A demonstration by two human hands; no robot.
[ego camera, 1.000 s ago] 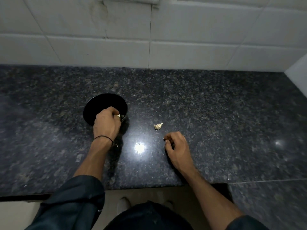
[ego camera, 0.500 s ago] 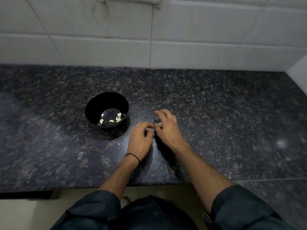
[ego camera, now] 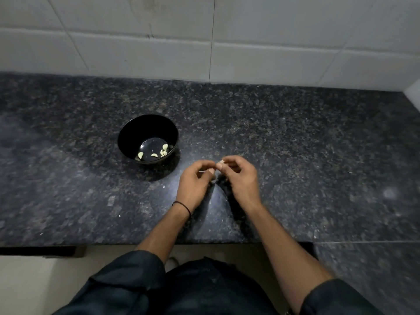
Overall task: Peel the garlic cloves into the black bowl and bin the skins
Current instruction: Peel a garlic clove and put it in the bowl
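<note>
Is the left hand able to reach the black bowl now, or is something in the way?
Probably yes. Only bare countertop lies between the left hand and the black bowl, which sits just to its left. However, it and the right hand are busy pinching the garlic clove.

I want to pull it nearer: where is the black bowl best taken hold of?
Pinch the black bowl by its rim from above, on the far side: it stands upright and open, without handle, and the peeled cloves lie against the near wall.
</note>
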